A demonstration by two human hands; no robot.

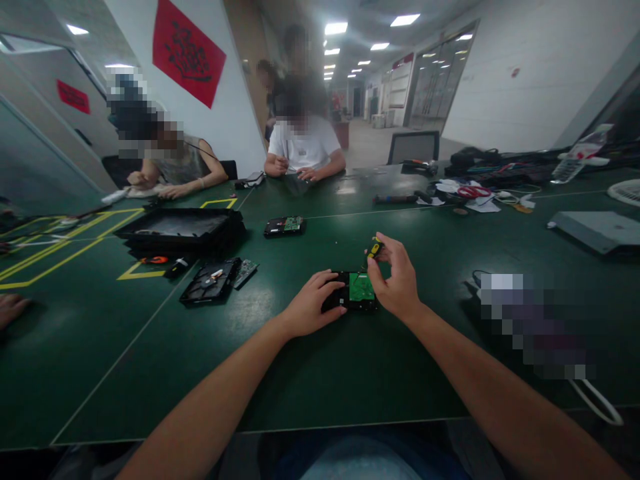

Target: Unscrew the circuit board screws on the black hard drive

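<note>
A black hard drive (361,289) with a green circuit board facing up lies flat on the green table in front of me. My left hand (313,303) grips its left end, with the thumb along the near edge and the fingers over the top and far side. In my right hand (397,277) is a small screwdriver (375,247) with a yellow and black handle, pinched between thumb and fingers. It stands nearly upright above the board's right part. The blurred shaft points down at the board; whether its tip sits in a screw I cannot tell.
Left of my hands lie a black drive casing (209,283) and a loose circuit board (245,273). Beyond are stacked black trays (180,227) and another hard drive (284,226). A grey metal box (597,231) is at right. A co-worker's hand (13,308) rests at far left; people sit opposite.
</note>
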